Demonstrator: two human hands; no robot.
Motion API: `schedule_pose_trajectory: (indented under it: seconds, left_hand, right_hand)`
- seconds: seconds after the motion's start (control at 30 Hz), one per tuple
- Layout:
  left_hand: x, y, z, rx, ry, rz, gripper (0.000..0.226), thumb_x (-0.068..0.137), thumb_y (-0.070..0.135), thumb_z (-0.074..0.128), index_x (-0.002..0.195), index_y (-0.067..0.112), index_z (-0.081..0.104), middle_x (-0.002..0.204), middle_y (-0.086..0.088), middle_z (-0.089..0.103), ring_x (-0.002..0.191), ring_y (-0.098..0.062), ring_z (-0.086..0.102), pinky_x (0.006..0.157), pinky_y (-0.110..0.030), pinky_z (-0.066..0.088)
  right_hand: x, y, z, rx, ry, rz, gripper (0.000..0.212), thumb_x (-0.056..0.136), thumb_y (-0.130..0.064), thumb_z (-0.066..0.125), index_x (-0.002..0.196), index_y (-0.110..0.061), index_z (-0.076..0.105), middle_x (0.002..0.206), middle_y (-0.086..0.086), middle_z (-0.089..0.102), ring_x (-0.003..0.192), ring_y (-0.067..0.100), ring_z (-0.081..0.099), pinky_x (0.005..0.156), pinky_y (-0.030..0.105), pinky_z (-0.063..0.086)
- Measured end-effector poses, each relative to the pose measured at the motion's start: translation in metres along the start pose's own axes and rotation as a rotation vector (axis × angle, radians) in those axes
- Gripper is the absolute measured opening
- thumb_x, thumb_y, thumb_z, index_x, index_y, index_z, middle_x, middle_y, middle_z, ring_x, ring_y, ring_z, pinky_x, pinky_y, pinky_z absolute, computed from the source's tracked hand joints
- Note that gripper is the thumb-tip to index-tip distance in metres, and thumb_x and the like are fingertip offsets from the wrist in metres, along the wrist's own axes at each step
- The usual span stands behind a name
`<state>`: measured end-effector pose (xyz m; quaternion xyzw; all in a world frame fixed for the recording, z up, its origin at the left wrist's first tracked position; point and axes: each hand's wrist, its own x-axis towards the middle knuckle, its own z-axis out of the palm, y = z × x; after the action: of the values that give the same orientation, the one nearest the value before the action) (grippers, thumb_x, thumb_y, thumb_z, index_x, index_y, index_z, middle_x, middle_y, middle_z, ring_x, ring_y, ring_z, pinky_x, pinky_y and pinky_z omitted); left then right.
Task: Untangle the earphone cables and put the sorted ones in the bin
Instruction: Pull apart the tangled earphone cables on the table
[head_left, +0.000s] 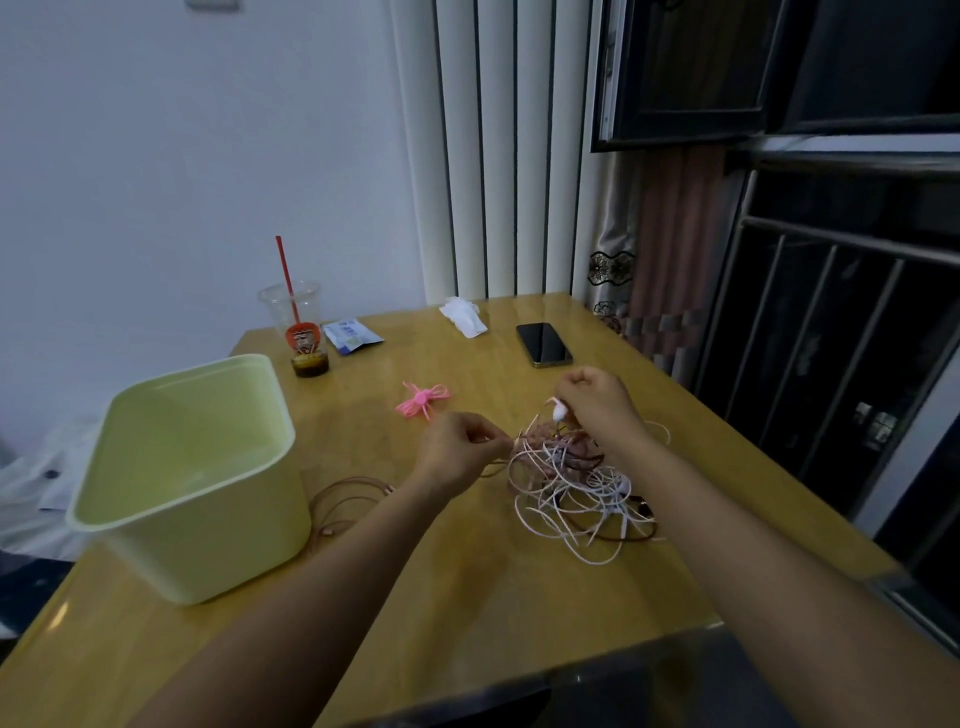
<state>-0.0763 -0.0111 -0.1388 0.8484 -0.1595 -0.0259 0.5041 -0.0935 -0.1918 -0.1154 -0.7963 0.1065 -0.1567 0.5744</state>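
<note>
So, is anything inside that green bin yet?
No cables show inside the bin; its visible walls and floor are bare. Its near wall hides the closest strip of floor.

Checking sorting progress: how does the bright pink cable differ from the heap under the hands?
The pink cable is one colour, tied in a small bundle; the heap mixes white and dark cables, tangled. The pink cable lies untouched; the left hand and right hand hold the heap's strands. Both lie outside the bin.
</note>
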Motion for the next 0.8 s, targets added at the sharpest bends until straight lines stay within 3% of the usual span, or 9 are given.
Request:
schedule_pose_trajectory:
  seconds: [0.1, 0.23, 0.3, 0.37, 0.43, 0.57, 0.63, 0.8]
  left_hand:
    - [0.002, 0.0, 0.001, -0.017, 0.009, -0.011, 0.009, 0.086, 0.015, 0.072, 0.077, 0.015, 0.075, 0.083, -0.009, 0.074, 0.081, -0.028, 0.068, 0.079, -0.046, 0.055]
    - [0.002, 0.0, 0.003, -0.132, 0.02, -0.053, 0.013, 0.09, 0.009, 0.065, 0.087, 0.001, 0.074, 0.091, -0.017, 0.073, 0.09, -0.032, 0.067, 0.086, -0.043, 0.053]
    - [0.002, 0.002, 0.005, -0.175, 0.014, -0.076, 0.016, 0.091, 0.011, 0.065, 0.086, -0.002, 0.073, 0.089, -0.021, 0.072, 0.08, -0.025, 0.064, 0.079, -0.038, 0.053]
    - [0.003, 0.002, 0.006, -0.188, 0.015, -0.098, 0.021, 0.091, 0.013, 0.065, 0.084, -0.006, 0.07, 0.072, -0.018, 0.065, 0.062, -0.01, 0.056, 0.061, -0.022, 0.046]
    - [0.002, 0.003, 0.006, -0.195, 0.011, -0.112, 0.024, 0.092, 0.013, 0.064, 0.084, -0.008, 0.069, 0.063, -0.01, 0.056, 0.049, -0.003, 0.046, 0.049, -0.013, 0.037]
    - [0.0, 0.002, 0.004, -0.219, -0.034, -0.137, 0.02, 0.092, 0.017, 0.065, 0.083, 0.0, 0.07, 0.076, -0.011, 0.064, 0.068, -0.013, 0.054, 0.062, -0.021, 0.042]
    - [0.001, 0.001, 0.003, -0.219, -0.056, -0.138, 0.018, 0.092, 0.016, 0.064, 0.085, 0.001, 0.07, 0.079, -0.01, 0.066, 0.069, -0.012, 0.054, 0.062, -0.02, 0.042]
    - [-0.001, 0.006, 0.0, -0.281, -0.093, -0.119, 0.017, 0.097, 0.014, 0.057, 0.091, 0.001, 0.065, 0.076, -0.007, 0.065, 0.064, -0.011, 0.053, 0.054, -0.013, 0.043]
  right_hand:
    - [0.002, -0.001, -0.004, 0.054, -0.017, 0.058, 0.012, 0.093, -0.004, 0.053, 0.088, -0.013, 0.06, 0.075, 0.005, 0.06, 0.062, 0.013, 0.052, 0.057, 0.024, 0.044]
    - [-0.008, -0.008, -0.009, -0.078, -0.288, -0.119, 0.025, 0.095, -0.008, 0.053, 0.116, -0.02, 0.062, 0.113, -0.001, 0.062, 0.092, 0.01, 0.058, 0.072, 0.019, 0.045]
    - [-0.014, -0.013, -0.007, -0.197, -0.502, -0.16, 0.037, 0.094, -0.008, 0.055, 0.127, -0.024, 0.059, 0.121, -0.006, 0.058, 0.094, 0.01, 0.058, 0.069, 0.017, 0.047]
    - [-0.017, -0.012, -0.002, -0.315, -0.617, -0.203, 0.041, 0.09, -0.009, 0.061, 0.128, -0.025, 0.06, 0.117, -0.005, 0.06, 0.09, 0.009, 0.059, 0.064, 0.017, 0.048]
    - [-0.018, -0.009, 0.003, -0.334, -0.567, -0.243, 0.033, 0.088, -0.01, 0.067, 0.118, -0.023, 0.065, 0.105, -0.004, 0.065, 0.089, 0.008, 0.063, 0.065, 0.015, 0.049]
    - [-0.018, -0.006, 0.002, -0.266, -0.459, -0.275, 0.012, 0.088, -0.014, 0.072, 0.1, -0.016, 0.072, 0.088, -0.004, 0.07, 0.066, -0.005, 0.064, 0.058, 0.013, 0.049]
    - [-0.015, 0.0, 0.001, -0.275, -0.402, -0.317, 0.007, 0.087, -0.017, 0.074, 0.094, -0.016, 0.074, 0.087, -0.003, 0.073, 0.075, 0.002, 0.068, 0.07, 0.024, 0.058]
    - [-0.007, 0.004, -0.001, 0.065, -0.278, -0.123, 0.009, 0.096, -0.021, 0.062, 0.097, -0.013, 0.067, 0.095, 0.009, 0.073, 0.083, 0.014, 0.07, 0.075, 0.027, 0.055]
